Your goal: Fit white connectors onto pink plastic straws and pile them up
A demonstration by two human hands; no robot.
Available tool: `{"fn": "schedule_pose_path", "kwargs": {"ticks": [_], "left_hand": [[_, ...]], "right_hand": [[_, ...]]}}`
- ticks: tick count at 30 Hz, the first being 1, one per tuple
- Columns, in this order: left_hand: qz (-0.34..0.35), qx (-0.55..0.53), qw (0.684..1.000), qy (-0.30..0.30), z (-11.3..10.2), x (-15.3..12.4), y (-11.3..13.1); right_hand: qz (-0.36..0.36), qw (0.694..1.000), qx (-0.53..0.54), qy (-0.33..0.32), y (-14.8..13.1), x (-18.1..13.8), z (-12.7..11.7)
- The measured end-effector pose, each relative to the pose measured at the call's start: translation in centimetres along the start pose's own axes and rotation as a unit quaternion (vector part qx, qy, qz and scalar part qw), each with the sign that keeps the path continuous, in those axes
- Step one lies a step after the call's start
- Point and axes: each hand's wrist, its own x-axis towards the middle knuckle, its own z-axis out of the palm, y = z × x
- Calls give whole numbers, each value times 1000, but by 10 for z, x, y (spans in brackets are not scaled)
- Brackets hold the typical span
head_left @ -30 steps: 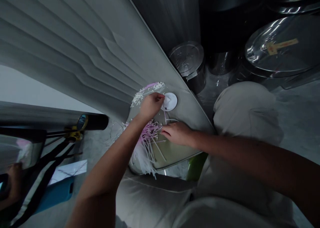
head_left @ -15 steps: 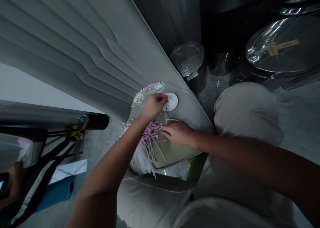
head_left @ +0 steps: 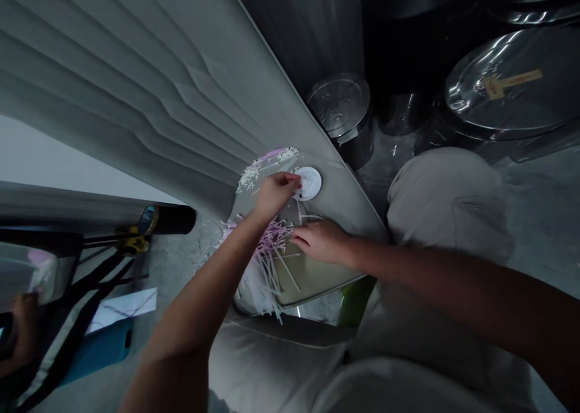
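My left hand [head_left: 275, 194] is pinched at the edge of a round white disc [head_left: 309, 183], and a thin strip between its fingertips cannot be ruled out. My right hand [head_left: 321, 241] rests with its fingers apart on a tangle of white and pink paper shreds [head_left: 267, 256]. The shreds lie across a pale, glossy olive panel [head_left: 312, 280] and hang over its lower edge. A smaller clump of white bits [head_left: 267, 162] sits above my left hand. Grey-beige padded fabric [head_left: 339, 198] borders the panel.
A pleated grey curtain [head_left: 113, 99] fills the upper left. Steel canisters [head_left: 339, 108] and a large shiny lid [head_left: 512, 81] stand at the upper right. A beige cushion [head_left: 448, 201] lies right of the panel. At far left, another person's hand [head_left: 22, 334] appears beside black straps [head_left: 77, 304].
My left hand has shifted slightly toward the white disc and back. My right hand and the shreds look almost unchanged.
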Motion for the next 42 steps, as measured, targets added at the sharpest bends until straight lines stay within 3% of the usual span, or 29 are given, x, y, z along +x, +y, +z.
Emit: {"fn": "schedule_pose_path", "kwargs": {"ticks": [6,15,20,27,42], "left_hand": [[34,86,995,36,0,-3,-7],[62,134,987,69,-2,-4,-3],[50,139,988,46,1,2,-4],[94,208,973,28,2,4,1],[84,269,959,-6,3,12,2]], "right_hand": [[2,1000,2,-2,-1,0,-1],[4,1000,1,-7,-1,0,-2],[6,1000,-1,-4,-1,0,-2],[5,1000,-5,-9,-1,1,-1],[-1,1000,-10,-3,0,0,-1]]}}
